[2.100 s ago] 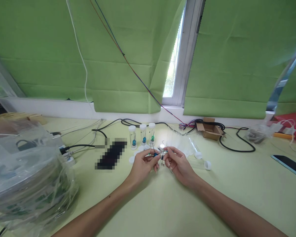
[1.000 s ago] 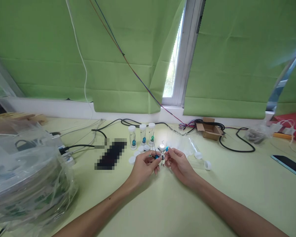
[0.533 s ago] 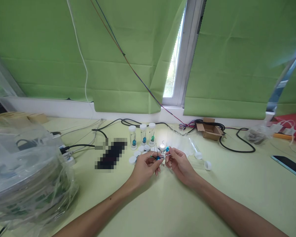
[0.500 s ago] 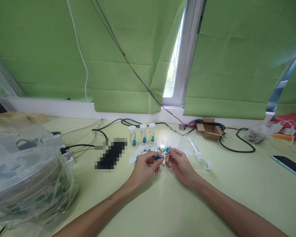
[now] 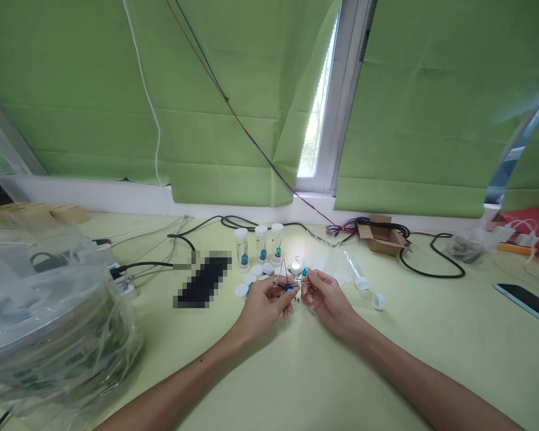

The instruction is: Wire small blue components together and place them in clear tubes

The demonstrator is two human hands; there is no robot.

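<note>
My left hand (image 5: 264, 302) is closed, its thumb and fingers pinching a small dark-blue part with bent thin wires (image 5: 288, 288). Close beside it, my right hand (image 5: 329, 298) pinches a smaller bright-blue piece (image 5: 304, 272) between thumb and forefinger. The two pieces are near each other; whether they touch I cannot tell. Just beyond the fingers is a bright white light (image 5: 296, 267). Behind my left hand stand three clear tubes with white caps (image 5: 261, 242), each with a blue or green piece and wire inside. Several loose white caps (image 5: 241, 291) lie near my left knuckles.
Clear tubes with white ends (image 5: 378, 300) lie right of my right hand. Farther back are a small open cardboard box (image 5: 383, 242) and black cables (image 5: 435, 272). A phone (image 5: 532, 304) lies far right. A large plastic-wrapped spool (image 5: 54, 335) fills the left side.
</note>
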